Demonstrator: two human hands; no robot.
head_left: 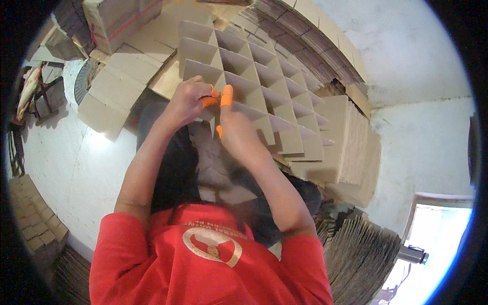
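Observation:
A cardboard divider grid point(246, 86) with many square cells stands tilted in front of my lap. My left hand point(189, 101) is closed at its near-left edge, the orange-covered fingertips pinching a cardboard strip. Close beside it, my right hand point(238, 131) grips the near panels. Its orange-covered index finger points up along a strip, and the thumb, also orange-tipped, shows lower down. The two hands' fingertips almost meet at the same corner of the grid. Part of the strip between them is hidden behind the fingers.
Flat cardboard sheets point(114, 84) lie spread at the left, near a tied cardboard stack point(119, 23). More stacked cardboard point(351, 142) stands right of the grid. Bundled strips point(361, 256) are at lower right, others point(35, 213) at lower left. A white wall point(417, 137) bounds the right.

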